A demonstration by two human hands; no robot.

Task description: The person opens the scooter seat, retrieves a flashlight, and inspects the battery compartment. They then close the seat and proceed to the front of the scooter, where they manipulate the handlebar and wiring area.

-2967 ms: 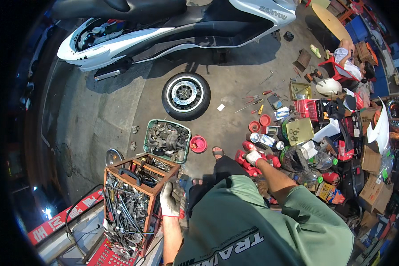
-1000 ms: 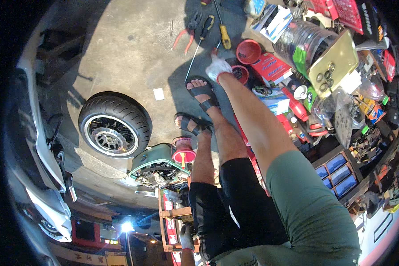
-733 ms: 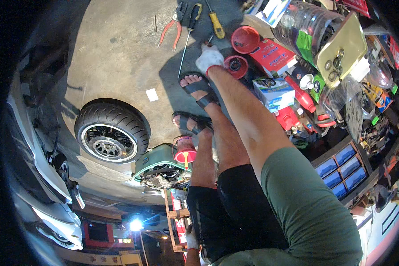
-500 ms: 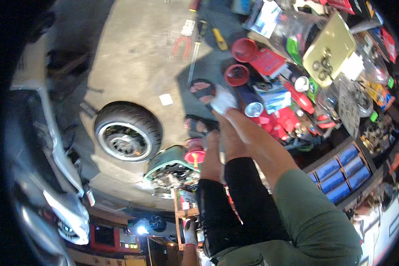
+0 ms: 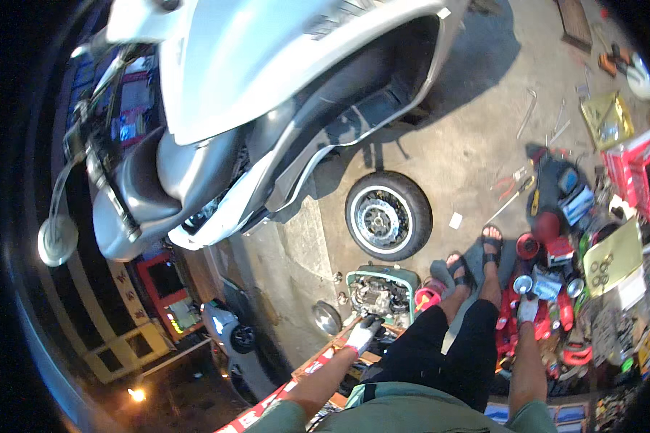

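My left hand [image 5: 363, 335], in a white glove with dark fingertips, is over the wooden stool-like frame [image 5: 336, 355], by the near edge of a green tub [image 5: 404, 278] of greasy metal parts. Its fingers stretch forward, and I see nothing held in them. On the right, my gloved right hand [image 5: 529, 310] is down among the clutter, right at a can with a white-and-blue top [image 5: 523, 284]. Its fingertips are too small and partly hidden to show whether they grip the can. A red funnel [image 5: 527, 245] and a blue-and-white packet [image 5: 548, 284] are close to that can.
A silver motor scooter [image 5: 217, 166] fills the upper left. A wheel with tyre [image 5: 378, 216] lies on the concrete floor beyond the tub. Pliers [image 5: 509, 182] and a long screwdriver [image 5: 511, 198] lie farther right. A pale yellow tray [image 5: 614, 252] holds several rings.
My view has swung left, bringing the scooter in and shifting the floor things to the right. My right hand has gone from beside my foot to the can. My left hand is farther forward.
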